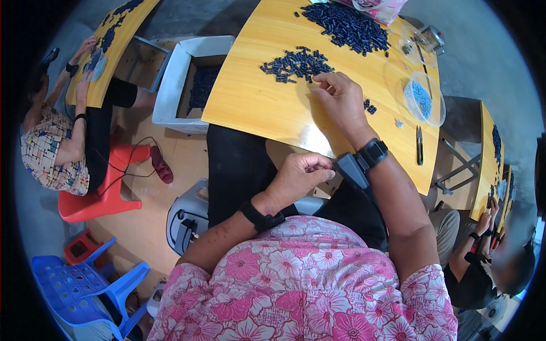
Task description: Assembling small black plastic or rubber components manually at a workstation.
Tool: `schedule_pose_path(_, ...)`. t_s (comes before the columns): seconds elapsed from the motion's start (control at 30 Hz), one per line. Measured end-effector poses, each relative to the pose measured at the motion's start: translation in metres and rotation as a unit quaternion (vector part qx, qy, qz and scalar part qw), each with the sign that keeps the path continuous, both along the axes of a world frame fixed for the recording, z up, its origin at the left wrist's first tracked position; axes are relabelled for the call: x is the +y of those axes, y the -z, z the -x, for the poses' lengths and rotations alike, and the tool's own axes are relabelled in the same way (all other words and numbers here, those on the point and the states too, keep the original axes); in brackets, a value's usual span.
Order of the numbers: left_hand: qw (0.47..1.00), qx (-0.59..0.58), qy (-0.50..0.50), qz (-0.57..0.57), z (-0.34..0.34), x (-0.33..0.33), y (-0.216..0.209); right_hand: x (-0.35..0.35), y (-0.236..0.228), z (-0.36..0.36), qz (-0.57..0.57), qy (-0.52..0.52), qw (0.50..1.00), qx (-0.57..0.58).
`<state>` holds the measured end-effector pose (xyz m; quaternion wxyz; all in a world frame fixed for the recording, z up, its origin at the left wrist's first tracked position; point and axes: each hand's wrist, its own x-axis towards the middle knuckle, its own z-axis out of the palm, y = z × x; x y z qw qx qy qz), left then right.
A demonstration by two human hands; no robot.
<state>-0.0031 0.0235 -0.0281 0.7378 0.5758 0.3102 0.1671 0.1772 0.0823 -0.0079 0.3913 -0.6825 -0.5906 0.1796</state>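
My right hand [343, 101] is over the wooden table [256, 116], its fingers curled and bunched at the near edge of a small pile of black plastic parts [297, 65]. Whatever its fingertips hold is too small to make out. My left hand [296, 181] hangs over my lap, just off the table's near edge, with thumb and fingers pressed together; their contents are hidden. Behind the small pile spreads a bigger heap of black parts [348, 27]. A few black parts [369, 107] lie right of my right hand, near a little cluster of pale bits [399, 123].
Tweezers [420, 145] and a clear tub [441, 113] of light blue bits are at the table's right side. A white box [169, 85] with black parts stands left of the table. People work at tables on both sides. A red stool [102, 196] and a blue chair [62, 284] stand left.
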Motion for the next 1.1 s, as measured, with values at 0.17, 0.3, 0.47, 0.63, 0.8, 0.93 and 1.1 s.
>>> schedule_pose_path(0.17,0.999,0.025,0.004,0.037,0.003,0.005,-0.004,0.017,0.003,0.008,0.017,0.036,0.997,-0.072)
schedule_pose_path(0.3,1.000,0.011,-0.003,0.022,0.004,0.005,-0.003,0.021,0.003,0.010,0.033,0.049,0.994,-0.090)
schedule_pose_path(0.47,1.000,0.006,-0.008,0.026,0.003,0.005,0.002,0.024,0.005,0.008,0.029,0.050,0.991,-0.123)
schedule_pose_path(0.63,1.000,0.010,-0.015,0.011,0.004,0.004,0.005,0.022,0.004,0.011,0.018,0.061,0.989,-0.134)
schedule_pose_path(0.8,1.000,-0.001,-0.024,0.009,0.004,0.004,0.006,0.015,0.006,0.006,-0.001,0.044,0.988,-0.145)
schedule_pose_path(0.93,0.998,-0.013,-0.054,0.003,0.004,0.005,0.003,0.002,0.005,0.001,0.009,0.017,0.988,-0.152)
schedule_pose_path(1.1,0.993,-0.045,-0.106,-0.015,0.005,0.012,0.003,-0.023,0.003,-0.005,0.032,-0.018,0.986,-0.162)
